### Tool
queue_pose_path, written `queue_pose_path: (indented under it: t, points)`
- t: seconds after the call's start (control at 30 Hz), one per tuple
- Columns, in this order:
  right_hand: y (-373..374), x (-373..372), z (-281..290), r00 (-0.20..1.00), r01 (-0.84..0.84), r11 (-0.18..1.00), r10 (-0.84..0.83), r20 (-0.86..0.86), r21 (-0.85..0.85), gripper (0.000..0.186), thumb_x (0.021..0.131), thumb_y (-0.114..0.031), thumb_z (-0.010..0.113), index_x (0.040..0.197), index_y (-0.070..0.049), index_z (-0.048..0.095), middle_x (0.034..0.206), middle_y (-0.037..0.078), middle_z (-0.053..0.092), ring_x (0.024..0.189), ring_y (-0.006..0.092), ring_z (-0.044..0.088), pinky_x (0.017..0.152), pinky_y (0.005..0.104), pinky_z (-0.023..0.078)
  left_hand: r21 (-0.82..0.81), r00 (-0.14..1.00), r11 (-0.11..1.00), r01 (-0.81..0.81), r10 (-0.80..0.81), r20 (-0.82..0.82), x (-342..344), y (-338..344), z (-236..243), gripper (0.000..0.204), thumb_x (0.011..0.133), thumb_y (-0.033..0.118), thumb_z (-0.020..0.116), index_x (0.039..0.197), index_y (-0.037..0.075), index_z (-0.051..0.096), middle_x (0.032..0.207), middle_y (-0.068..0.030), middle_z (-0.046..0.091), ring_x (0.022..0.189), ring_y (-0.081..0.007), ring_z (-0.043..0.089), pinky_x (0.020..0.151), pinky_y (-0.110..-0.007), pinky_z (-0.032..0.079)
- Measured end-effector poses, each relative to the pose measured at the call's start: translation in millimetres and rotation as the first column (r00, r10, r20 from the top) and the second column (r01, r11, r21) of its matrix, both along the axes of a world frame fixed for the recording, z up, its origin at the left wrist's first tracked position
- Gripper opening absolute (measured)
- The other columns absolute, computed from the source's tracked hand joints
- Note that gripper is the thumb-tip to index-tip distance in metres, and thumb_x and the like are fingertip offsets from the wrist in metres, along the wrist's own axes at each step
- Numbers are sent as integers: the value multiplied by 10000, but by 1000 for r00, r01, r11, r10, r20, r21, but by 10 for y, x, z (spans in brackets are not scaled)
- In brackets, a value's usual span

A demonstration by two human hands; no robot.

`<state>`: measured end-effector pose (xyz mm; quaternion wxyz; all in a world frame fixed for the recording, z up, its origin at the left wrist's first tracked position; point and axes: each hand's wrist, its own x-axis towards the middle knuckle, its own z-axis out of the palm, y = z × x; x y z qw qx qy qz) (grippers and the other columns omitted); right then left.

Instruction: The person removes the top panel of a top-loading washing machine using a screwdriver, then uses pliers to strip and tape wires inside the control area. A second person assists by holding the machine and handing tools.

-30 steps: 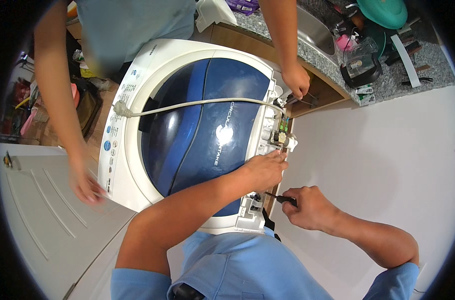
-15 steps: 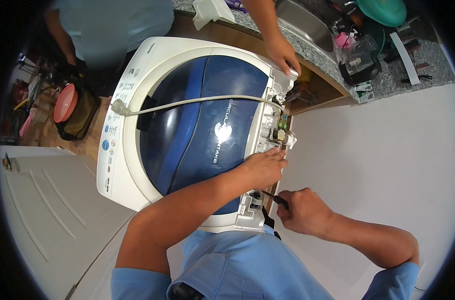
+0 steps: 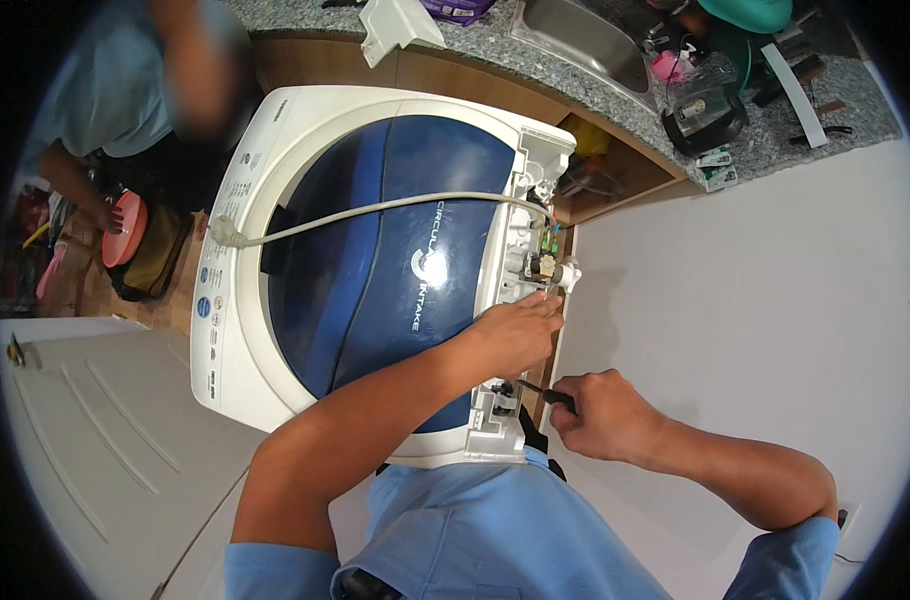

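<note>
A top-load washing machine [image 3: 245, 200] with a white body and a dark blue lid [image 3: 405, 270] stands before me. Along its right edge the inner parts [image 3: 545, 255] lie exposed: wires, a valve-like piece and white plastic housings. My left hand [image 3: 520, 332] lies across that edge, fingers stretched out over the frame. In my right hand [image 3: 607, 415], fingers wrapped round its dark handle, is a screwdriver [image 3: 557, 398]. Its shaft points at the opening in the edge, next to a small dark part [image 3: 503, 398]. Whether the tip touches anything is hard to see.
A pale power cord [image 3: 375, 207] crosses the lid. Behind is a granite counter [image 3: 495, 50] with a sink [image 3: 585, 45] and a white plastic cover [image 3: 395, 25]. At the left another person [image 3: 125, 90] reaches to a pink basin [image 3: 125, 230] on a bag. A white wall [image 3: 735, 300] stands right.
The other person has taken their hand off the machine's far corner and moved left, a hand now at the pink basin. My view has shifted slightly; my hands keep nearly the same pose.
</note>
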<state>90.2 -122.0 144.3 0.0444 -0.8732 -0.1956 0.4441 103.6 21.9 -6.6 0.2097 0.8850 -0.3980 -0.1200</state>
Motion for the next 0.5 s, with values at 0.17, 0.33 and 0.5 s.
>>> queue_pose_path:
  t: [0.17, 0.33, 0.5]
  points:
    - [-20, -26, 7, 999, -49, 999, 49, 0, -4, 246, 864, -163, 632, 862, 76, 692, 759, 277, 688, 764, 442, 712, 768, 493, 588, -3, 998, 999, -50, 50, 40, -35, 0, -20, 124, 799, 49, 682, 863, 51, 788, 1547, -205, 453, 1460, -397, 414, 1244, -392, 333]
    - [-66, 0, -35, 997, -70, 996, 69, 23, 48, 247, 861, -157, 634, 848, 85, 683, 772, 275, 692, 755, 441, 710, 757, 492, 588, 46, 995, 999, 18, -23, 93, -6, -6, -28, 141, 829, 73, 656, 852, 100, 792, 1392, -134, 606, 1457, -339, 427, 1268, -434, 285]
    - [-60, 113, 12, 978, 198, 980, -195, -70, 36, 242, 866, -166, 627, 851, 67, 692, 786, 263, 702, 741, 419, 715, 743, 472, 590, 77, 990, 994, 78, -86, 110, 7, -20, -70, 178, 855, 87, 623, 865, 136, 794, 1260, -78, 688, 1450, -289, 439, 1284, -465, 245]
